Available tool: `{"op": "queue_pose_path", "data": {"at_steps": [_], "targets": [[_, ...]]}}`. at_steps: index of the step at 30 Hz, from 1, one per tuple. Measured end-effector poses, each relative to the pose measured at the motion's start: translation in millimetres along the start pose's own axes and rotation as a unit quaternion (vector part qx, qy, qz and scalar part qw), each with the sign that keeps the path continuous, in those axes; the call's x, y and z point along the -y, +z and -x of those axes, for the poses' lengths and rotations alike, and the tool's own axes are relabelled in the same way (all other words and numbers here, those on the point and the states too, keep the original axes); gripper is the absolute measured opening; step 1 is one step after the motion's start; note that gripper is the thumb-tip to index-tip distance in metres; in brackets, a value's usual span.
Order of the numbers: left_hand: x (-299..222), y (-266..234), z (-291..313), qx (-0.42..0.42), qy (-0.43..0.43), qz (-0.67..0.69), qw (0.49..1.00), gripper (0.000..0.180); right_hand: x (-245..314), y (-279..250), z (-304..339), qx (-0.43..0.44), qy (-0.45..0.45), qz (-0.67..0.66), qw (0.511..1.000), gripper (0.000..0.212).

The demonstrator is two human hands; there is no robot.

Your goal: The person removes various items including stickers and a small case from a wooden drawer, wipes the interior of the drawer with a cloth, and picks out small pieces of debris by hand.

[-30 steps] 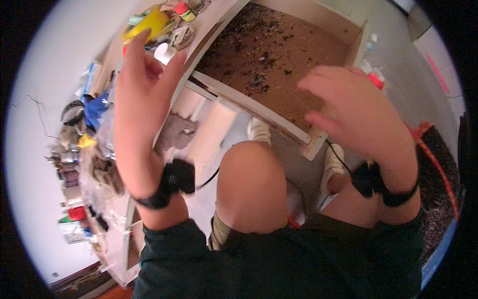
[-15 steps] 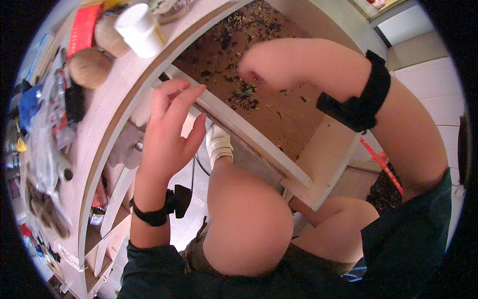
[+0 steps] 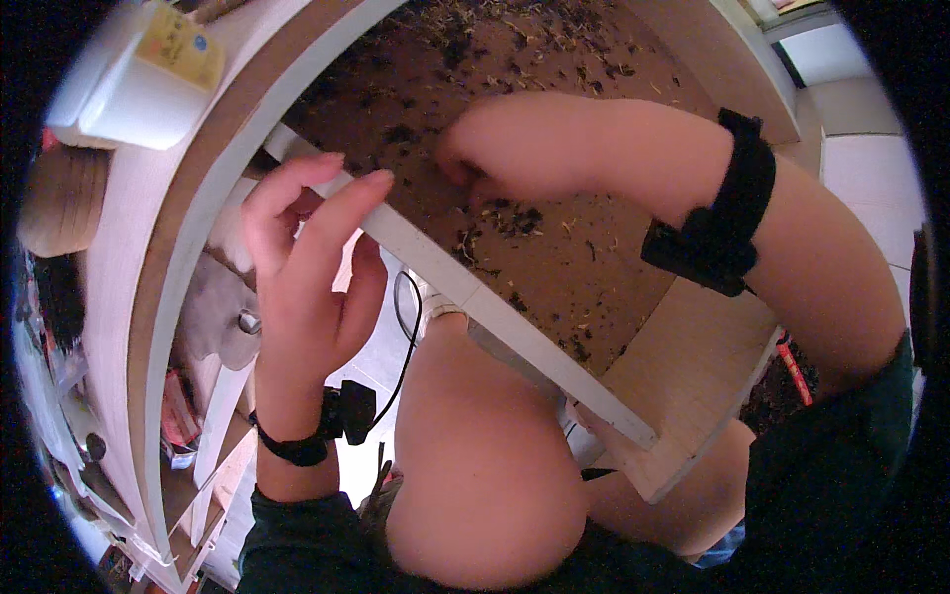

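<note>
A wooden drawer or tray (image 3: 618,267) with a brown bottom is in front of me, scattered with dark crumbs (image 3: 515,220) and thin yellowish bits. My right hand (image 3: 495,148) reaches in from the right, low over the crumbs. Its fingers bend downward and look closed, their tips mostly hidden beneath the hand. At the pale front rail (image 3: 475,292) of the drawer is my left hand (image 3: 312,252), fingers curved and apart, holding nothing. Its fingertips are over or against the rail; I cannot tell whether they touch. Each wrist wears a black strap.
A curved wooden tabletop edge (image 3: 163,228) runs along the left, bearing a white plastic tub (image 3: 148,89) and a round brown object (image 3: 64,198). My knee (image 3: 485,475) is below the rail. A black cable (image 3: 411,346) hangs near my left wrist. Something red and stick-like (image 3: 795,371) lies at the right.
My view has shifted, so tabletop and tub look nearer. My right hand has moved slightly left and down over the crumbs. My left hand stays beside the rail, still holding nothing.
</note>
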State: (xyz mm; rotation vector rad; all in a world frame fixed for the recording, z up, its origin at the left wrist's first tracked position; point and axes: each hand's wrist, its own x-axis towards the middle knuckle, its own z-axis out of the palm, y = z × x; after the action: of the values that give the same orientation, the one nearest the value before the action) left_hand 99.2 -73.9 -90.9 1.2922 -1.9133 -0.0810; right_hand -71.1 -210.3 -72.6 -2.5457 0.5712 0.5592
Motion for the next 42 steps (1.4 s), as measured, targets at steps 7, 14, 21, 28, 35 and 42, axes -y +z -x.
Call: {"op": "queue_pose_path", "data": {"at_steps": [7,14,21,28,35,42], "targets": [[-3.6,6.2,7.4,-0.001,-0.036,0.028,0.999,0.053,11.2,-11.1,4.6,0.036,-0.013,0.017,0.999,0.012],[-5.5,-5.3,9.3,0.017,-0.062,0.036,0.997,0.054,9.9,-52.0,42.7,-0.122,-0.009,-0.345,0.931,0.010],[-41.7,-36.3,-10.9,0.052,-0.071,0.190,0.978,0.063,56.5,-64.0,83.2,-0.182,-0.084,-0.301,0.932,0.016],[-88.0,-50.6,-53.0,-0.064,-0.038,0.294,0.953,0.009,122.1,-66.4,128.4,-0.283,-0.014,-0.136,0.949,0.026],[-97.6,16.9,-76.2,-0.059,-0.157,0.406,0.899,0.007,67.2,-45.5,144.9,-0.380,0.085,-0.159,0.907,0.023],[-97.0,-17.8,-71.2,-0.179,-0.151,0.241,0.942,0.007,14.0,-35.8,189.9,-0.378,0.219,-0.014,0.899,0.017]]}}
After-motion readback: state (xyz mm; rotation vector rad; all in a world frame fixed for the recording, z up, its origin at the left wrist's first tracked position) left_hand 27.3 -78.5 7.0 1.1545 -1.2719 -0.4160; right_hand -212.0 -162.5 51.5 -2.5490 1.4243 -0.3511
